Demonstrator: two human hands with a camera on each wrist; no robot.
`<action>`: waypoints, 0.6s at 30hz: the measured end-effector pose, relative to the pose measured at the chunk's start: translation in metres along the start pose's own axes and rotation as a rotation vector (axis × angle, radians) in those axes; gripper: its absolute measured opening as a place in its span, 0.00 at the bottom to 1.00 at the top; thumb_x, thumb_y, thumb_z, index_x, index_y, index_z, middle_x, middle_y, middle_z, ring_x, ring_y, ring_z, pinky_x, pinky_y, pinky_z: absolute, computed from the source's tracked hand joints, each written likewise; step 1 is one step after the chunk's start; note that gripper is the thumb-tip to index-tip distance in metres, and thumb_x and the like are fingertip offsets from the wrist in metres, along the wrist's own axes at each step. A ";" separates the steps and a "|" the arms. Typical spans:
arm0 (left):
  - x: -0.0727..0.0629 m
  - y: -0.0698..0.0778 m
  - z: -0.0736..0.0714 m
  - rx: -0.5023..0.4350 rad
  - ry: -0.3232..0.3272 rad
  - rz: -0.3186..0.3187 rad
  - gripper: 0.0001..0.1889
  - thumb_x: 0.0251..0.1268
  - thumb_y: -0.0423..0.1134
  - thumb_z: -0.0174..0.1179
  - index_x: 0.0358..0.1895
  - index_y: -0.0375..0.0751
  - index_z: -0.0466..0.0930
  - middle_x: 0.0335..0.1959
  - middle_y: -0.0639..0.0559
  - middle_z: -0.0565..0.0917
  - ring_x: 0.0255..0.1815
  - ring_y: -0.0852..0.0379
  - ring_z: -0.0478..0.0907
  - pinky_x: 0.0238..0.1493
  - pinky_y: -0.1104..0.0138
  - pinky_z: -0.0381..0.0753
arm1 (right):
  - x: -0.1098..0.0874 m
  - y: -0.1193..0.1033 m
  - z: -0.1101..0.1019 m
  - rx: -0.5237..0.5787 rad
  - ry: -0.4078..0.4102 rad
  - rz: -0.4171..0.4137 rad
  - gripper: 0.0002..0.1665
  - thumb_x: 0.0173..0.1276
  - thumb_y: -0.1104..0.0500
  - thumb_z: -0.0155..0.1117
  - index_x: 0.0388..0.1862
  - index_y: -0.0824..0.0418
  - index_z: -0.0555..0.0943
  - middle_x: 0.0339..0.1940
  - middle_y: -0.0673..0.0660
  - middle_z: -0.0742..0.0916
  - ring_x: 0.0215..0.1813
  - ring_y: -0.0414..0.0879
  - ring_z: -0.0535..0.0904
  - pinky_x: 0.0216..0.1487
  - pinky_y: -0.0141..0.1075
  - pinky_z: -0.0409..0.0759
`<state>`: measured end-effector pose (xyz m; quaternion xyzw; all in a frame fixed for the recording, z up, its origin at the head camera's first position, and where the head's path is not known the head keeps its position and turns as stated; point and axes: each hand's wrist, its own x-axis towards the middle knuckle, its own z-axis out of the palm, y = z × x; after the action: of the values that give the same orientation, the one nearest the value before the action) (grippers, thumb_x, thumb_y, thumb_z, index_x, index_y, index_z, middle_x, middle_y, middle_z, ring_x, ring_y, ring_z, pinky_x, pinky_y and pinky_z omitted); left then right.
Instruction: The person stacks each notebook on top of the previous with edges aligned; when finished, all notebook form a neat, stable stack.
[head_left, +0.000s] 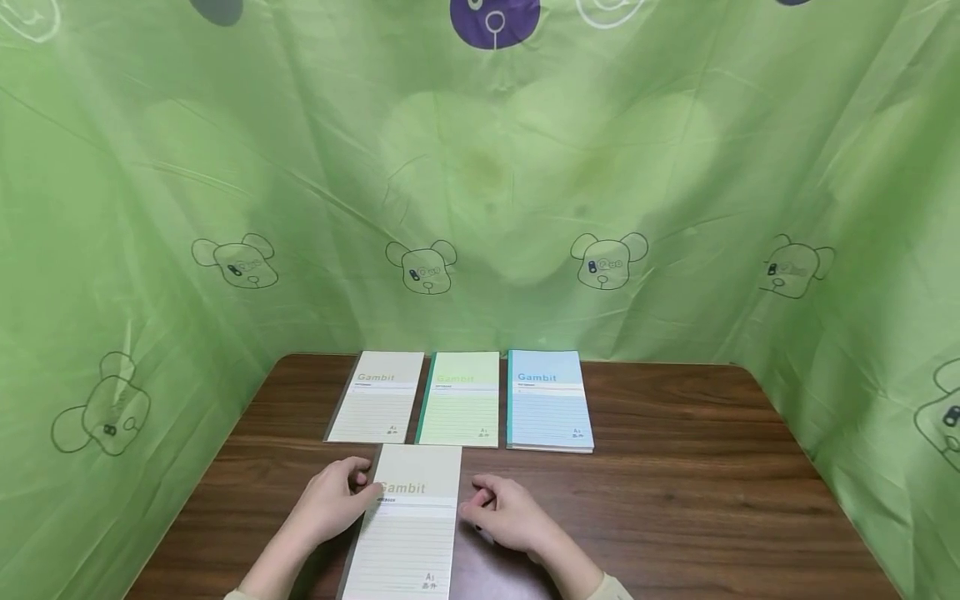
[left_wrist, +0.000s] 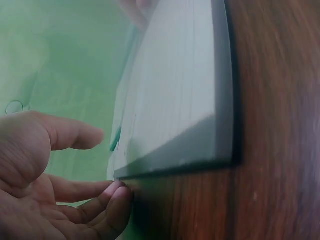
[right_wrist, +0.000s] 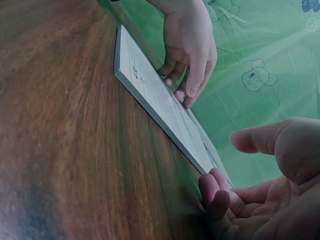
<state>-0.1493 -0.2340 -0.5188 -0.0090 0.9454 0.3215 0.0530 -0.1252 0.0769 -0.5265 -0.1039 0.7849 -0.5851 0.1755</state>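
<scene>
Notebook point(head_left: 409, 542): lying face up between left hand point(head_left: 336, 498) and right hand point(head_left: 508, 514). Resting loosely curled fingers by its edges, thumbs spread away, pinching nothing. Ideally pressing both sides evenly.

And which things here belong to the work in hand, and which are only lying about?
Likely in the work:
front off-white rectangular paper notebook, between the left hand and the right hand

Apparently just around, untouched:
rear off-white rectangular notebook
light-green rectangular notebook
light-blue rectangular notebook
green bear-print cloth
</scene>
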 end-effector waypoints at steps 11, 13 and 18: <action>-0.002 0.008 0.009 -0.173 -0.028 -0.086 0.28 0.62 0.39 0.78 0.61 0.26 0.84 0.42 0.50 0.85 0.41 0.54 0.80 0.40 0.59 0.81 | 0.003 -0.001 0.005 0.059 -0.021 0.010 0.34 0.73 0.60 0.73 0.70 0.80 0.76 0.41 0.55 0.86 0.34 0.47 0.81 0.30 0.31 0.78; -0.003 0.008 0.010 -0.224 -0.025 -0.100 0.26 0.60 0.34 0.78 0.60 0.29 0.83 0.42 0.48 0.84 0.40 0.53 0.79 0.39 0.59 0.81 | 0.003 -0.001 0.005 0.059 -0.016 0.016 0.35 0.73 0.60 0.73 0.70 0.80 0.76 0.42 0.56 0.86 0.36 0.47 0.81 0.31 0.31 0.79; -0.007 0.011 0.011 -0.365 -0.053 -0.125 0.32 0.57 0.24 0.72 0.67 0.36 0.75 0.43 0.41 0.79 0.38 0.47 0.78 0.35 0.58 0.79 | 0.003 0.001 0.005 0.043 0.005 0.018 0.33 0.74 0.58 0.73 0.68 0.78 0.77 0.44 0.56 0.85 0.38 0.46 0.81 0.32 0.32 0.79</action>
<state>-0.1420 -0.2190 -0.5201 -0.0686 0.8671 0.4841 0.0953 -0.1264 0.0718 -0.5288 -0.0919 0.7734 -0.6005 0.1810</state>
